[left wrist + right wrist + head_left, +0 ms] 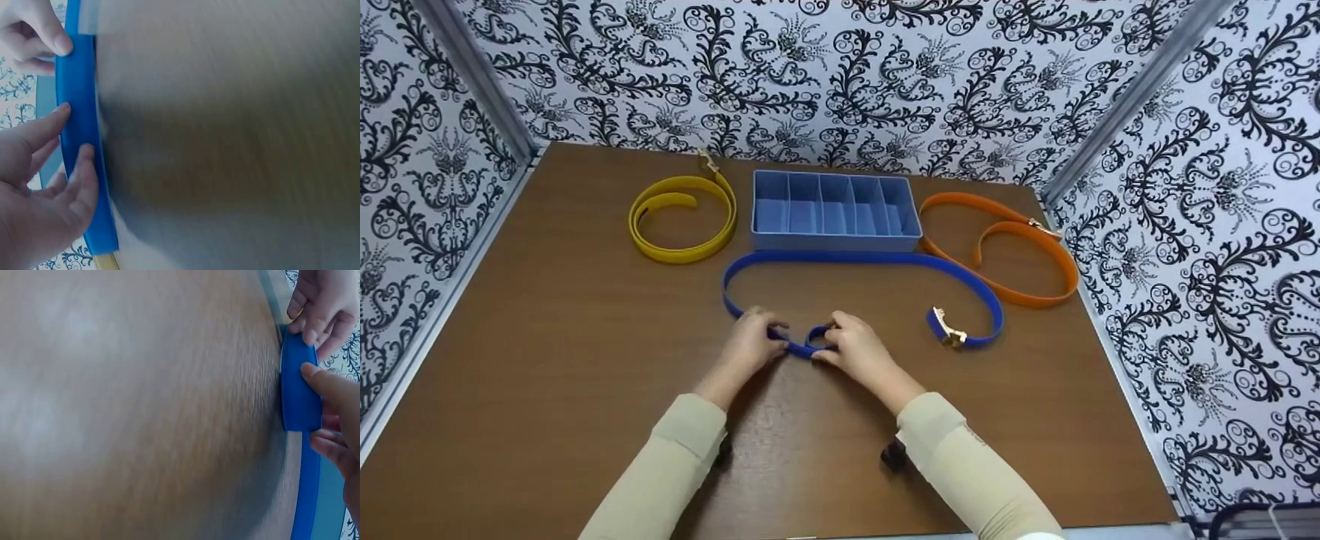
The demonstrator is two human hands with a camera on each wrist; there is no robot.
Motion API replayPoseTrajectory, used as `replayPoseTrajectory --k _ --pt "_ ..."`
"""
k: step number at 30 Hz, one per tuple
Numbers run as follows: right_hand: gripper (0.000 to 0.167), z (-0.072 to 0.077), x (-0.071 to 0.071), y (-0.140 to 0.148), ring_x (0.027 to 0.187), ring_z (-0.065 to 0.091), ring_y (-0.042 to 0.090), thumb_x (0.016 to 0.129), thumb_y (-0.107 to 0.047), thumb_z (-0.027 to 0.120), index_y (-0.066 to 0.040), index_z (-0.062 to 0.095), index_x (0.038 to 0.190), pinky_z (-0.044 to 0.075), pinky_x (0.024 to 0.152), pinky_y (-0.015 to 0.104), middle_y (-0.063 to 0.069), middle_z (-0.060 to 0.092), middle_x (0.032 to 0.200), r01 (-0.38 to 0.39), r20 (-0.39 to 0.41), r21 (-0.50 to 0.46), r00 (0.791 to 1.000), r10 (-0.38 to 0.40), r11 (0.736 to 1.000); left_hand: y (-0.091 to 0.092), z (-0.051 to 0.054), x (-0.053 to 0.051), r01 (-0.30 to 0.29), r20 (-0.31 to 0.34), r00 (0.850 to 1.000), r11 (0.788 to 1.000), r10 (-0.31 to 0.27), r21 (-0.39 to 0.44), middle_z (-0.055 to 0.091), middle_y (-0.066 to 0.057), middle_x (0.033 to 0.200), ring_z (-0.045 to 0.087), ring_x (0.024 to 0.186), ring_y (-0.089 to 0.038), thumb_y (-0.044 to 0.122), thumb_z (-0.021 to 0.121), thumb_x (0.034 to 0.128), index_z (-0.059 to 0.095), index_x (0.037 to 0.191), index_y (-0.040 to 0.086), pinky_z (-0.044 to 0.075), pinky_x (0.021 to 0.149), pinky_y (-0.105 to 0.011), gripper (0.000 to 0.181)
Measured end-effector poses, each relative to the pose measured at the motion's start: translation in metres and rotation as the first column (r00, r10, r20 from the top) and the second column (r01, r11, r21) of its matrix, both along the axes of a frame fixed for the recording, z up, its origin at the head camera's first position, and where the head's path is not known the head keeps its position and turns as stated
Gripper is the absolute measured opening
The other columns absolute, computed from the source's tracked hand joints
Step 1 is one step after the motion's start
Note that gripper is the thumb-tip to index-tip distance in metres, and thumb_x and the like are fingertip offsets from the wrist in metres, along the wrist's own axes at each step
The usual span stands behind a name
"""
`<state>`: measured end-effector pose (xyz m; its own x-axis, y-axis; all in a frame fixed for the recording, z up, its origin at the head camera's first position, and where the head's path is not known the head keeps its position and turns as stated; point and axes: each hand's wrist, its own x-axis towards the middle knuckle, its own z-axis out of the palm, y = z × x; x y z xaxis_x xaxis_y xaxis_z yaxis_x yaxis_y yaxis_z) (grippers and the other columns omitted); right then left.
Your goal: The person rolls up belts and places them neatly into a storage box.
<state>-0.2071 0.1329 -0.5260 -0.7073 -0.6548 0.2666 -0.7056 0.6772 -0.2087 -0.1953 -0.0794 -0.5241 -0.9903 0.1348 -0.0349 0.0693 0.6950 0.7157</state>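
A blue belt [840, 257] stands on its edge in a wide loop on the brown table, its gold buckle [949, 330] at the right end. The other end is bent into a small curl between the hands. My left hand [750, 341] pinches the strap left of this curl. My right hand [856, 349] grips the curl itself, its thumb on the near face of the blue strap [301, 385]. In the left wrist view, the left hand's fingertips [86, 151] touch the strap's face. The far side of the curl is hidden there.
Behind the belt stands a blue-grey divided tray [836, 241] with several compartments. A coiled yellow belt [682, 255] lies to its left. At the right, an orange belt [1035, 301] is loosely looped, close to the blue one. Patterned walls [810, 82] border the table.
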Motion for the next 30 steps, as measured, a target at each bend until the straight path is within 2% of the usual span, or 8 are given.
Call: replayPoseTrajectory --k 3,8,16,18,20,23,26,30 --pt "0.024 0.001 -0.005 0.002 0.091 0.060 0.022 0.082 -0.030 0.079 -0.007 0.072 0.077 0.050 0.083 0.035 0.007 0.061 0.101 -0.070 0.007 -0.023 0.998 0.070 0.997 -0.004 -0.003 -0.002 0.068 -0.045 0.997 0.998 -0.067 0.009 0.060 -0.013 0.109 0.058 0.105 -0.031 0.003 0.077 0.0816 0.073 0.109 0.006 0.046 0.094 -0.042 0.028" --pt "0.019 0.001 -0.011 0.004 0.100 0.060 0.023 0.083 -0.025 0.078 -0.007 0.074 0.081 0.049 0.088 0.035 0.006 0.063 0.109 -0.150 0.072 -0.051 0.985 0.154 0.987 -0.004 -0.007 -0.005 0.164 -0.072 0.984 0.985 -0.160 0.047 0.060 -0.010 0.109 0.058 0.104 -0.028 -0.001 0.073 0.0841 0.070 0.118 0.005 0.046 0.093 -0.042 0.035" --pt "0.013 -0.001 -0.013 0.006 0.108 0.057 0.023 0.085 -0.019 0.077 -0.006 0.075 0.086 0.047 0.092 0.034 0.009 0.063 0.117 -0.201 0.139 -0.105 0.967 0.215 0.974 -0.003 -0.007 -0.005 0.299 -0.131 0.947 0.954 -0.292 0.036 0.062 -0.018 0.125 0.054 0.121 -0.035 -0.007 0.064 0.0867 0.067 0.122 0.001 0.039 0.104 -0.047 0.036" --pt "0.011 -0.002 -0.013 0.006 0.111 0.056 0.023 0.086 -0.018 0.077 -0.007 0.075 0.087 0.046 0.094 0.034 0.008 0.063 0.121 -0.188 0.153 -0.109 0.967 0.204 0.976 -0.003 -0.007 -0.005 0.323 -0.155 0.935 0.946 -0.318 0.008 0.063 -0.018 0.124 0.056 0.119 -0.035 -0.008 0.064 0.0862 0.068 0.122 0.001 0.041 0.102 -0.047 0.037" --pt "0.009 -0.003 -0.012 0.006 0.114 0.056 0.023 0.086 -0.016 0.076 -0.007 0.075 0.088 0.044 0.097 0.034 0.007 0.062 0.124 -0.163 0.171 -0.110 0.969 0.181 0.980 -0.003 -0.007 -0.005 0.329 -0.153 0.933 0.944 -0.325 0.001 0.064 -0.018 0.122 0.059 0.113 -0.033 -0.008 0.064 0.0864 0.067 0.123 0.001 0.045 0.097 -0.045 0.037" --pt "0.009 -0.003 -0.010 0.005 0.115 0.056 0.022 0.085 -0.013 0.077 -0.006 0.075 0.089 0.045 0.097 0.033 0.008 0.059 0.126 -0.091 0.217 -0.145 0.969 0.121 0.985 -0.003 -0.007 -0.005 0.319 -0.111 0.943 0.948 -0.314 0.025 0.066 -0.016 0.118 0.066 0.092 -0.028 -0.006 0.064 0.0874 0.067 0.124 0.003 0.053 0.081 -0.041 0.038" --pt "0.016 -0.002 -0.008 0.003 0.112 0.057 0.023 0.082 -0.010 0.079 -0.004 0.073 0.096 0.047 0.094 0.033 0.009 0.058 0.123 0.008 0.275 -0.188 0.960 0.045 0.982 -0.002 -0.007 -0.005 0.287 -0.070 0.957 0.955 -0.282 0.076 0.067 -0.016 0.117 0.065 0.083 -0.024 -0.007 0.064 0.0881 0.067 0.124 0.003 0.054 0.072 -0.035 0.038" --pt "0.032 0.002 -0.003 -0.003 0.108 0.059 0.023 0.079 -0.007 0.081 -0.003 0.070 0.110 0.047 0.094 0.035 0.007 0.061 0.116 0.139 0.333 -0.210 0.941 -0.063 0.968 0.002 -0.008 -0.006 0.252 -0.067 0.967 0.963 -0.246 0.100 0.067 -0.013 0.118 0.064 0.098 -0.025 -0.009 0.064 0.0869 0.067 0.124 0.004 0.052 0.084 -0.036 0.039"
